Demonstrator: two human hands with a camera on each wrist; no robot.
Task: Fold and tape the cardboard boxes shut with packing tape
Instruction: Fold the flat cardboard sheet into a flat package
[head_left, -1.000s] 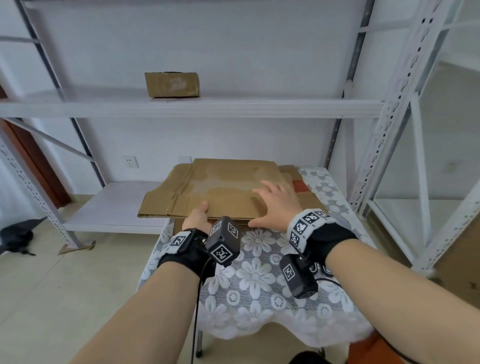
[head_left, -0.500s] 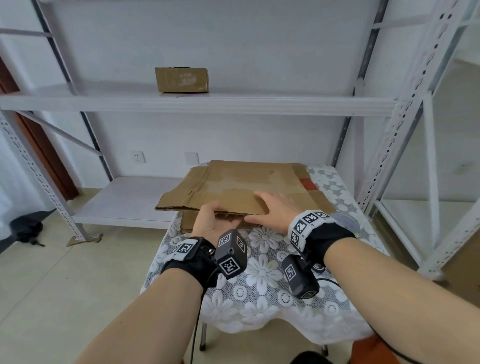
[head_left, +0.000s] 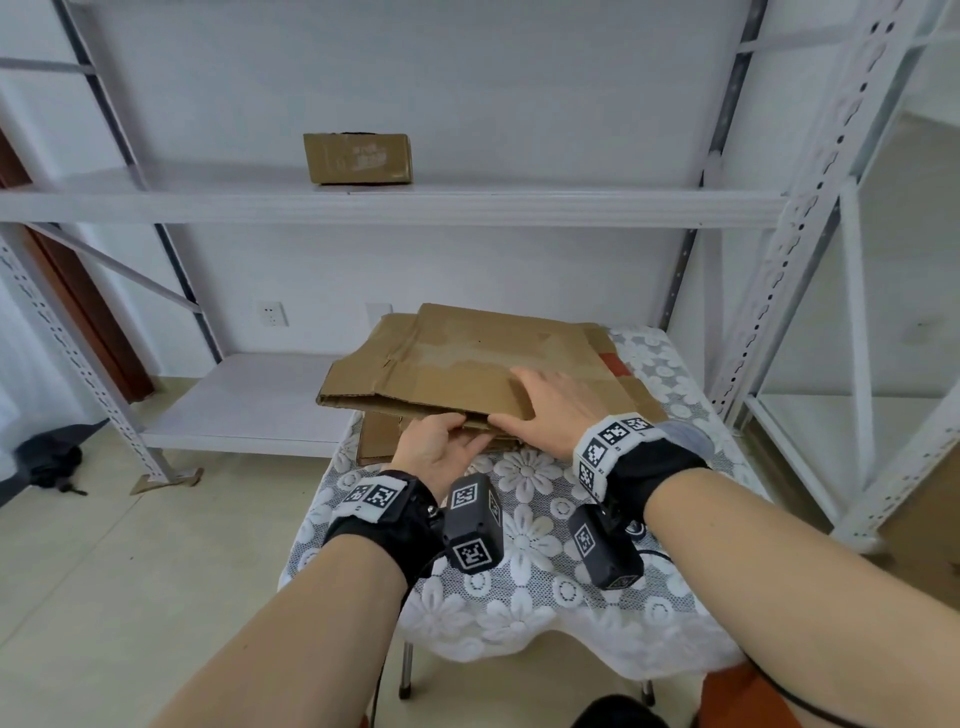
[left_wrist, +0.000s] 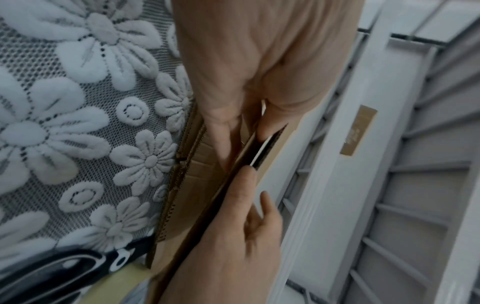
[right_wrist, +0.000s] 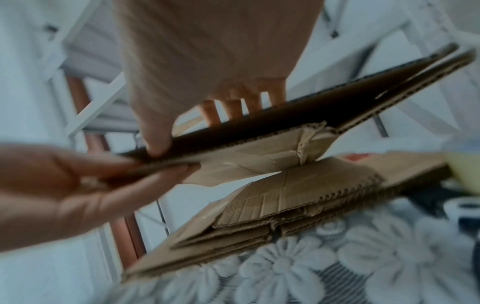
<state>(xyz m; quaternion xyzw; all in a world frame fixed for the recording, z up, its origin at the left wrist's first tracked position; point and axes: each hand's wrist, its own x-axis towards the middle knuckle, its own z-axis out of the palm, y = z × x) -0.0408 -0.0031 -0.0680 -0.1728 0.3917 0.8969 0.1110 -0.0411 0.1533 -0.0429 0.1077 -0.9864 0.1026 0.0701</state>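
A flattened cardboard box (head_left: 467, 364) lies on top of a stack of flat cardboard (head_left: 379, 441) on the table. My left hand (head_left: 441, 449) pinches the lower layer at its near edge, the fingers tucked beneath. Beside it, my right hand (head_left: 550, 410) lies spread on top with the thumb hooked into the same edge. In the right wrist view the top box (right_wrist: 259, 152) is raised off the stack (right_wrist: 298, 195) and its two layers gape apart. In the left wrist view my left hand's fingers (left_wrist: 223, 131) reach into the edge, beside my right hand (left_wrist: 233, 236).
A lace cloth with white flowers covers the small table (head_left: 519, 597). A pale round object (head_left: 680, 431) sits half hidden behind my right wrist. A small closed cardboard box (head_left: 358, 158) stands on the white metal shelf (head_left: 571, 208). More racking stands close on the right.
My left hand has slid right along the near edge and taken hold of it. My right hand has drawn back to that edge, and the top box's near edge has lifted.
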